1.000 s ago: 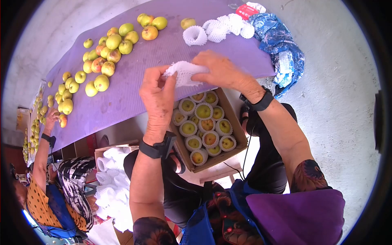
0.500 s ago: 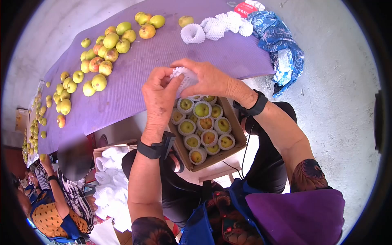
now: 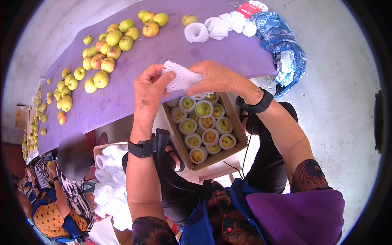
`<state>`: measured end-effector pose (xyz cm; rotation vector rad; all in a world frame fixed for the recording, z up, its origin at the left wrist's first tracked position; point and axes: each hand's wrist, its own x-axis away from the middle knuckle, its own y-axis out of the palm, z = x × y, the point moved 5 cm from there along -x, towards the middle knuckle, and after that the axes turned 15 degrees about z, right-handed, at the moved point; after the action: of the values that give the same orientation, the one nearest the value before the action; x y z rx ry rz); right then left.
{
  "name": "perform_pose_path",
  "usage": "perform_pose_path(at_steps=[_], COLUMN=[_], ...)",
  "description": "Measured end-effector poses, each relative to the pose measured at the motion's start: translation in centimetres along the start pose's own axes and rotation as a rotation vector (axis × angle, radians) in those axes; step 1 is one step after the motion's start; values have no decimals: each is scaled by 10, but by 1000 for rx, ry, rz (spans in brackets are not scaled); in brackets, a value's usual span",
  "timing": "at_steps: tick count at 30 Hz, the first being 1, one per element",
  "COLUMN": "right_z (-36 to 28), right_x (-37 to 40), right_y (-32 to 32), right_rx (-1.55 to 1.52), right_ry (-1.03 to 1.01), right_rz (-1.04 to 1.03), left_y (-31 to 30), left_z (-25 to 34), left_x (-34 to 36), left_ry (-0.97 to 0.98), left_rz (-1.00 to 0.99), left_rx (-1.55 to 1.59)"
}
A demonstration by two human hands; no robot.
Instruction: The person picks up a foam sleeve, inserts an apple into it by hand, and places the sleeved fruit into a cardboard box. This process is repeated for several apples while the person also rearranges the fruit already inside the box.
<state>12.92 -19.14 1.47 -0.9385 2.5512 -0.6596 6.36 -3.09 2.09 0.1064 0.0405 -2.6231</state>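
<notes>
Between my two hands stretches a white foam net sleeve (image 3: pixel 179 77), above the near edge of the purple-covered table. My left hand (image 3: pixel 148 90) pinches its left end between thumb and fingers. At the right end, my right hand (image 3: pixel 218 77) grips the sleeve; some of its fingers are hidden by the foam. I cannot see any fruit inside the sleeve. Just below the hands is a cardboard box (image 3: pixel 175 130) holding several apples (image 3: pixel 203 109), most of them standing in white foam sleeves.
Loose apples (image 3: pixel 114 38) lie across the left of the purple table (image 3: pixel 171 45). White foam sleeves (image 3: pixel 196 32) and a blue patterned cloth (image 3: pixel 269 30) are at its far right. A pile of foam sleeves (image 3: pixel 112 196) fills a box at lower left. Another person (image 3: pixel 53 212) sits beyond it.
My hands have moved apart, the left one leftward, and the foam sleeve between them is now drawn out wider. The co-worker's raised hand has come down from the table edge.
</notes>
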Motion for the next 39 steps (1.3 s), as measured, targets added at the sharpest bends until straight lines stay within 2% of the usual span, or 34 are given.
perform_pose_path(at_steps=[2, 4, 6, 7, 8, 9, 10, 11, 13, 15, 16, 18, 20, 22, 24, 26, 32, 33, 35, 36, 38, 39], right_z=[-11, -14, 4, 4, -9, -11, -12, 0, 17, 13, 2, -8, -6, -24, -21, 19, 2, 4, 12, 23, 49, 40], right_x=[2, 2, 4, 8, 8, 10, 10, 7, 0, -1, 2, 1, 1, 3, 0, -2, 9, 9, 10, 5, -1, 1], right_y=[-4, -4, 8, 8, 8, 8, 8, 8, 10, 19, 22, 29, 35, 37, 37, 45, 52, 50, 48, 43, 36, 39], right_rx=[-4, 158, -114, -101, -129, -139, -174, -141, -159, -128, -164, -196, -402, -330, -253, -246, -498, -495, -495, -495, -215, -216], right_ry=[42, 105, 0, 18, -73, 75, 73, 137, 125, 125, 127, 125, 76, 60, 38, 215, 333, 332, 338, 341, 343, 345], right_rz=[-33, -120, -105, -94, -55, -110, 0, -41, -49, -74, -28, 9, 37, 16, 2, -167, -156, -158, -323, -322, -431, -432], left_y=[-4, -4, -11, -11, -11, -12, -11, -9, -2, 8, 3, 0, -1, -7, -9, -8, -14, -16, -21, -25, -32, -35], left_z=[5, 1, -1, -1, 5, 0, 0, -1, -4, -5, 6, 10, 3, 5, 13, 11, 15, 17, 19, 20, 22, 22], left_x=[1, -1, -6, -5, -4, -6, -7, -10, -3, 12, 17, 16, 14, 14, 20, 20, 19, 18, 16, 15, 13, 13], left_ry=[-17, -19, -3, -61, 86, 25, 121, 316, 428, 718, 731, 420, 461, 506, 668, 687, 715, 722, 705, 690, 672, 658], left_rz=[21, -5, -74, -62, 6, -24, -22, -11, 7, 188, 211, 55, 122, 191, 241, 232, 181, 165, 170, 174, 181, 188], left_rx=[-60, -60, -144, -176, -217, -33, 12, -47, -35, -259, -274, -342, -329, -314, -395, -408, -387, -376, -365, -360, -373, -388])
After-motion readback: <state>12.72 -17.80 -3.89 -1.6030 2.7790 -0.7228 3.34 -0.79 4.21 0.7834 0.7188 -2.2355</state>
